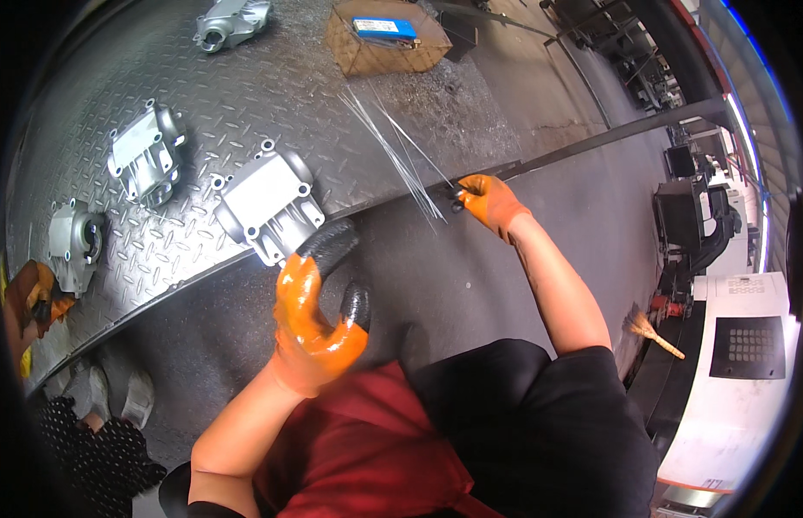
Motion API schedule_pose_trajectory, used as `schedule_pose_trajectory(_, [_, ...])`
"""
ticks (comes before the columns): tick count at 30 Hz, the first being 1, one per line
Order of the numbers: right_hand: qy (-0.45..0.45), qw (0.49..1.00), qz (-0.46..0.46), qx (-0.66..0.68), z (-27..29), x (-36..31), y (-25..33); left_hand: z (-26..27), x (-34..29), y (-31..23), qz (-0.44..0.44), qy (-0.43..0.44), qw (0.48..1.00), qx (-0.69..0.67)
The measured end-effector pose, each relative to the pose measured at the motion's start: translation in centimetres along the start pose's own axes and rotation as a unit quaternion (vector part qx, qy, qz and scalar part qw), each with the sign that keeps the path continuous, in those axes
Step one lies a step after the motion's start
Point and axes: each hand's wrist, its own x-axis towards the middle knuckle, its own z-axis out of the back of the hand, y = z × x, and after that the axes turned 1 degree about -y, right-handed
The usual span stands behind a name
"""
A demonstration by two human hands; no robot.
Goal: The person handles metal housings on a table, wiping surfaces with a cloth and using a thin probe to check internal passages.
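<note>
My left hand [319,311], in an orange glove with black fingertips, hangs open just below the front edge of the checker-plate table [246,95], its fingers curled near a grey cast metal housing [268,205]. My right hand [488,200], gloved the same way, pinches the near ends of a bundle of thin metal rods [393,151] at the table's edge. The rods fan out across the plate toward the back.
Three more cast housings lie on the plate: left [145,154], far left [73,244] and at the back [231,22]. A cardboard box [386,39] with a blue pack stands behind the rods. Another person's orange glove [34,298] and shoes [116,393] show at left. Machines [730,345] stand at right.
</note>
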Motion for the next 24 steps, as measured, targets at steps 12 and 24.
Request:
schedule_pose_trajectory(12, [0.045,0.989,-0.098,0.104,-1.7,-0.1,2.7,-1.7,-1.1,1.2,-0.010,0.096,0.995,0.014])
schedule_pose_trajectory(24, [0.016,0.999,-0.025,0.011,-1.5,0.2,3.3,-2.1,-1.7,2.4,0.018,0.105,0.994,0.019])
